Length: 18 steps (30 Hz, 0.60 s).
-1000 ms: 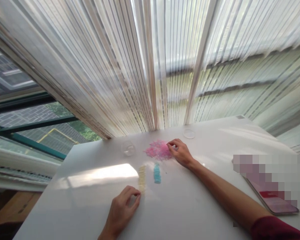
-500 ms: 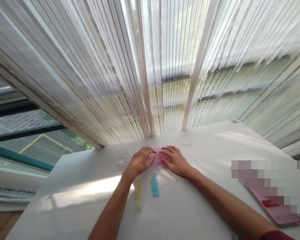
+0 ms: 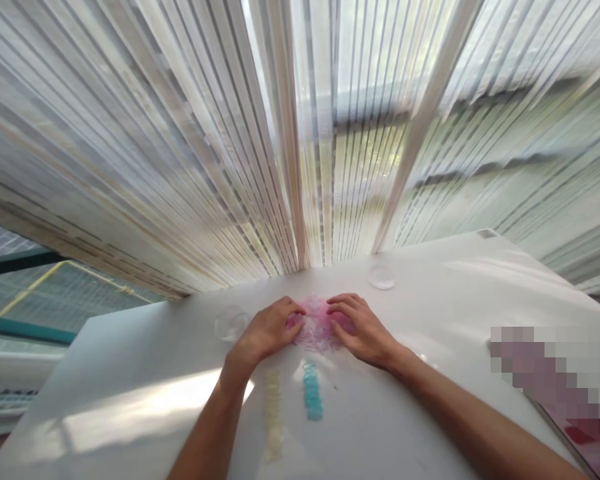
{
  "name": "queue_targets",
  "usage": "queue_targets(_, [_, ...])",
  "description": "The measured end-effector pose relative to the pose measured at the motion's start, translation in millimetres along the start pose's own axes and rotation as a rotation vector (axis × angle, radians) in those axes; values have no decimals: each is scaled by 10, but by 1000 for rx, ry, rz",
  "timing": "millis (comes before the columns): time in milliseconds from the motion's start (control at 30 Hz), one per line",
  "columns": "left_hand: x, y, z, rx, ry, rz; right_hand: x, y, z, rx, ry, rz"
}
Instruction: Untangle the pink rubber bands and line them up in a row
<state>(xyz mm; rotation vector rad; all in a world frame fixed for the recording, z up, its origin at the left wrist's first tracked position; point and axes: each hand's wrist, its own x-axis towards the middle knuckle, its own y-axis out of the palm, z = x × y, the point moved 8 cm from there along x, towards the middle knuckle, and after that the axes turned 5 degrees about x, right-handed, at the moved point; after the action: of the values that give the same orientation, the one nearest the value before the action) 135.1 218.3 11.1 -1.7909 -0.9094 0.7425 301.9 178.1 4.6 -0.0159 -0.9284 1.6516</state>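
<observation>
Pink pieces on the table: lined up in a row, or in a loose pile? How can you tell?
A loose pile: the pink pieces lie jumbled between the left hand and right hand.

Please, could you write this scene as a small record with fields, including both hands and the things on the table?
Surface: white table, before a striped curtain
Centre: pink pile of small pieces
Left hand: at pile's left side, fingers curved, thumb apart
Right hand: at pile's right side, fingers curved, thumb apart
Nearer the person: pale yellow row, left; blue row, right
Clear round items: one left of pile, another behind right hand
</observation>
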Motion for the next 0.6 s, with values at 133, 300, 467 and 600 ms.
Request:
queue_targets(133, [-20, -25, 12, 22, -22, -16, -25, 90, 41, -57, -45, 116])
queue_targets(300, [-14, 19, 29, 44, -42, 37, -33, 106, 31, -86, -46, 114])
queue_targets(467, [-1, -8, 57, 130, -100, 49, -14, 83, 30, -109, -3, 114])
queue_targets(600, [15, -35, 58, 174, -122, -27, -25, 164, 52, -191, -8, 223])
